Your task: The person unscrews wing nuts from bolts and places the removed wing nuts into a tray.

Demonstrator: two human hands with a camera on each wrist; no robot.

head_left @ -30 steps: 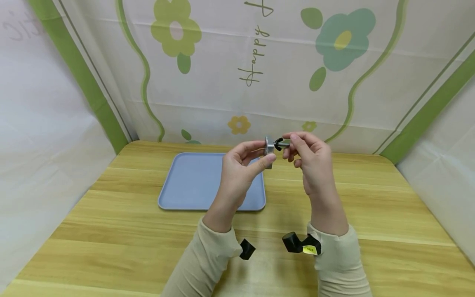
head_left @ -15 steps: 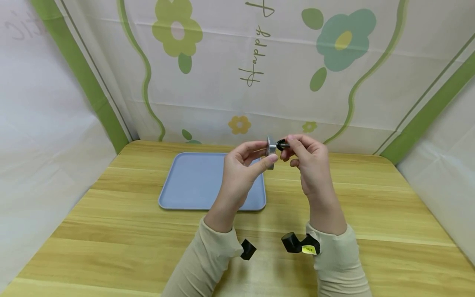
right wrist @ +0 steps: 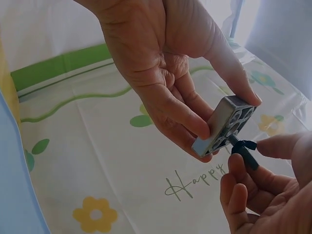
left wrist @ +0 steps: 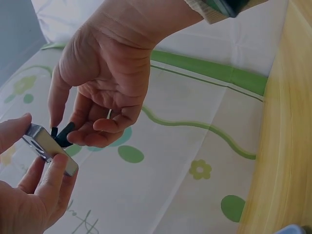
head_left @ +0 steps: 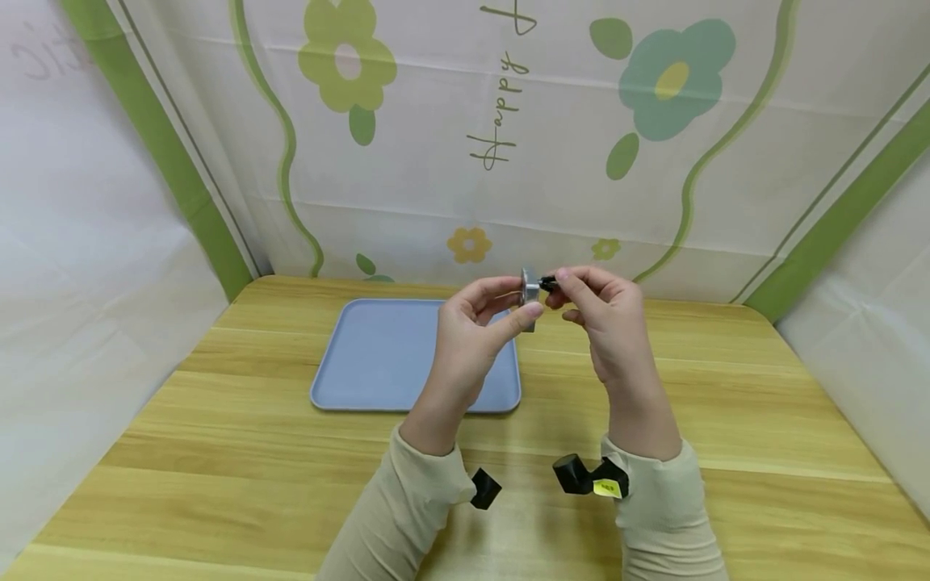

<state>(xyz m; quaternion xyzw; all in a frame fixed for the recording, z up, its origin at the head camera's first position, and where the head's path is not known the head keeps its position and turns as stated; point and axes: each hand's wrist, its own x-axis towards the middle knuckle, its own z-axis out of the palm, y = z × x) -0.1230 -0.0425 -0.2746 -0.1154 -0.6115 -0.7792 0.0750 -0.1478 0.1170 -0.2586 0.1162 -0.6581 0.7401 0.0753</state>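
Observation:
My left hand [head_left: 472,331] grips a small silver metal block [right wrist: 219,124] between thumb and fingers, raised above the table. From the block's hollow, ribbed face sticks out a threaded bolt [right wrist: 251,161]. On that bolt sits a black wing nut [right wrist: 239,146], a short way off the block. The thumb and index finger of my right hand [head_left: 613,323] pinch the wing nut, partly covering it in the head view. The left wrist view shows the block [left wrist: 51,148] edge-on, with the dark wing nut [left wrist: 63,135] between the two hands.
A blue-grey tray [head_left: 378,355] lies on the wooden table [head_left: 240,468], behind and left of my hands. White cloth walls [head_left: 407,177] with flower prints enclose the table's back and sides. Each wrist carries a black camera mount [head_left: 574,474].
My right hand has moved a little left along the bolt, from its outer end to the wing nut, which its fingers now partly cover. The left hand has hardly moved.

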